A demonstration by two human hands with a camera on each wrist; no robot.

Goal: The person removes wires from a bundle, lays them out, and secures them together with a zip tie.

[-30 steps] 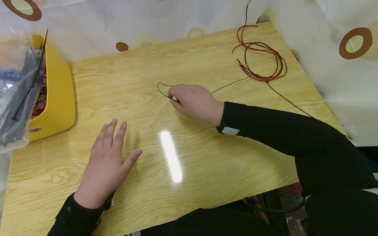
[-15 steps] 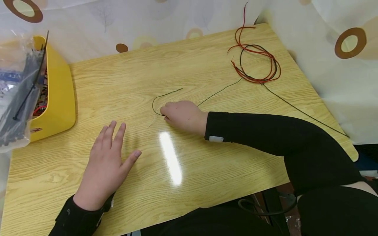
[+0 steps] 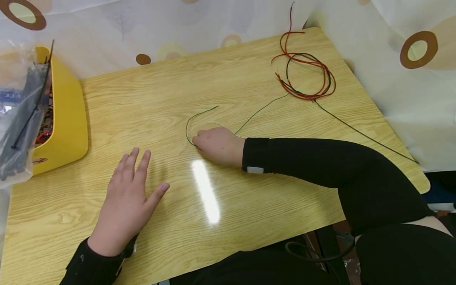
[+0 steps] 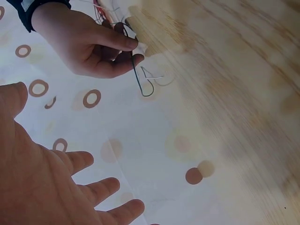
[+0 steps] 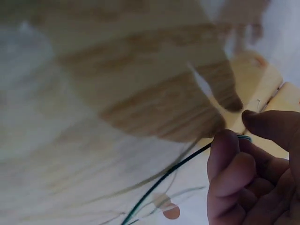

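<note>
My right hand (image 3: 215, 144) rests on the wooden table (image 3: 249, 198) near its middle and pinches a thin dark green wire (image 3: 194, 118) between thumb and fingers. The wire curls out from the fingertips (image 4: 133, 47) in a small loop (image 4: 143, 86); it also shows as a green wire (image 5: 164, 180) leaving my right hand (image 5: 253, 173) in the right wrist view. A thin white strand (image 3: 204, 123) lies by the same hand. My left hand (image 3: 130, 192) lies flat on the table, fingers spread, holding nothing; its palm (image 4: 51, 183) fills the lower left wrist view.
A tangle of red and black wires (image 3: 306, 71) lies at the far right, with a long black lead (image 3: 363, 134) running toward the right edge. A yellow bin (image 3: 65, 114) with a plastic bag of black cable ties (image 3: 21, 114) stands at the left. A patterned curtain (image 3: 142, 23) backs the table.
My right hand has drawn the green wire toward me and down to the table, then settled there. The left hand has stayed flat in place.
</note>
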